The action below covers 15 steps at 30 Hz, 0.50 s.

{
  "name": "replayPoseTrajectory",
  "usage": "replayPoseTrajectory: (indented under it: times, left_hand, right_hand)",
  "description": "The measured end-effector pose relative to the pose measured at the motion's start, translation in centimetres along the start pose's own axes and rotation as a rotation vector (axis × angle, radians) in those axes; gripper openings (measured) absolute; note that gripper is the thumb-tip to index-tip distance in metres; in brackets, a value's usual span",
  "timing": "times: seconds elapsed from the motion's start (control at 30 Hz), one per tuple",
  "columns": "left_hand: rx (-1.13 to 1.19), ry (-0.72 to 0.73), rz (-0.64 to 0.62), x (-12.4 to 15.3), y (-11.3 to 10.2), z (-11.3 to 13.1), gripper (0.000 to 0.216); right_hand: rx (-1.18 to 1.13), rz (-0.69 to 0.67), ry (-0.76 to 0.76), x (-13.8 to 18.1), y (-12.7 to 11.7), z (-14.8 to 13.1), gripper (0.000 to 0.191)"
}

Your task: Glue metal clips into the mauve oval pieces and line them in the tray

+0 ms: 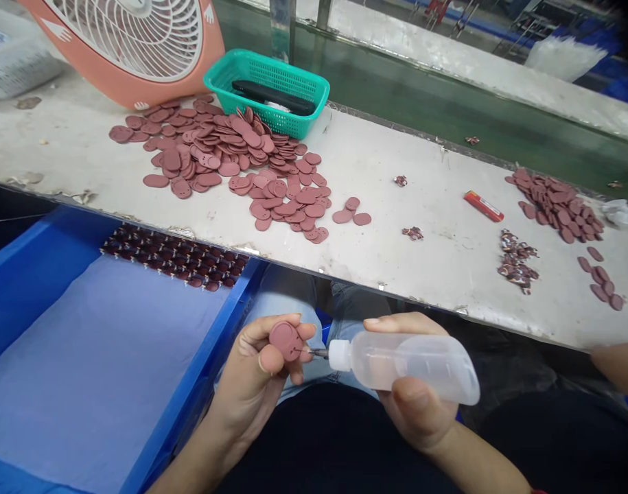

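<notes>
My left hand (262, 374) pinches a small reddish-brown oval rubber pad (286, 341) between thumb and fingers, below the table edge over my lap. My right hand (414, 398) grips a clear squeeze bottle (411, 363) lying sideways. Its thin metal nozzle (318, 353) touches the edge of the pad. A large heap of the same pads (231, 158) lies on the white worktable (396, 206) ahead.
A blue tray (61, 357) at my left has a pale sheet and rows of dark pads (174, 257) at its far end. A teal basket (267, 86), an orange fan (133, 41), a red lighter (483, 206), a second pad heap (558, 202) and scrap bits (514, 261) are on the table. Another person's arm (620, 367) shows at right.
</notes>
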<state>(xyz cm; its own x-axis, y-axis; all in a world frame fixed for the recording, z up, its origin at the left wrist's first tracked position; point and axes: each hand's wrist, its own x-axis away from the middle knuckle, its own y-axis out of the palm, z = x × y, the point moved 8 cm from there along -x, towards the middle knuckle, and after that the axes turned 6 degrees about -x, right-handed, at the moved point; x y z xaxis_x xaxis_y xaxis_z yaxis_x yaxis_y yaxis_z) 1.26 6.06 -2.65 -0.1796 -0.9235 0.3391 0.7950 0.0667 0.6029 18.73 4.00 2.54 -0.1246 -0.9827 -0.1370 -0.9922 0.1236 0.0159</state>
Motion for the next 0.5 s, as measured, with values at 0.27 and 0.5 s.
replayPoseTrajectory:
  times: [0.27, 0.5]
  left_hand:
    - [-0.003, 0.012, 0.002, 0.15, -0.17, 0.3, 0.041]
    - [-0.011, 0.006, -0.006, 0.16, -0.07, 0.16, 0.04]
  right_hand:
    - [-0.142, -0.023, -0.125, -0.5, 0.66, -1.19, 0.034]
    - [-0.142, 0.004, -0.116, -0.68, 0.82, -1.19, 0.031]
